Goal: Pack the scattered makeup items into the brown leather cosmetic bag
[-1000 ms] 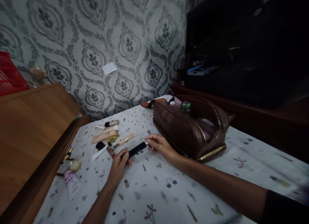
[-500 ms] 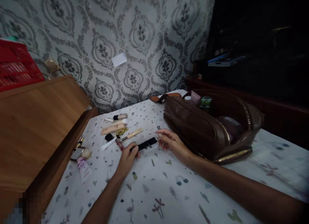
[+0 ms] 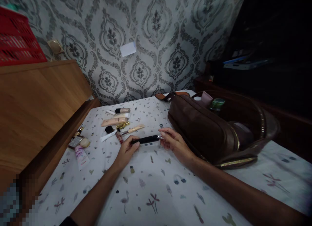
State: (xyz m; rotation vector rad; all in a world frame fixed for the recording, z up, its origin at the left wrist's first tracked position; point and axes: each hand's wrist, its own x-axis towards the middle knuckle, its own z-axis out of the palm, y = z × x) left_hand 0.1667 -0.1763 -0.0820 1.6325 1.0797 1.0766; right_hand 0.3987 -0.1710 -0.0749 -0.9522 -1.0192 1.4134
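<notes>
I see a pink tube point(image 3: 82, 157) on the patterned cloth point(image 3: 143, 174), then a peach tube point(image 3: 113, 122). My left hand point(image 3: 127, 150) has its fingers closed around a black stick point(image 3: 148, 140) over the cloth. My right hand point(image 3: 176, 145) curls its fingers at the other end; I cannot tell whether they grip. Beside it, a brown bag point(image 3: 195, 122) gapes.

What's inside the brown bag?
Inside the brown bag: a pale pink item, a white rounded top, a green container and, by the zipper, a dark item I can't identify. The bag's near side hides its bottom and anything lower.
</notes>
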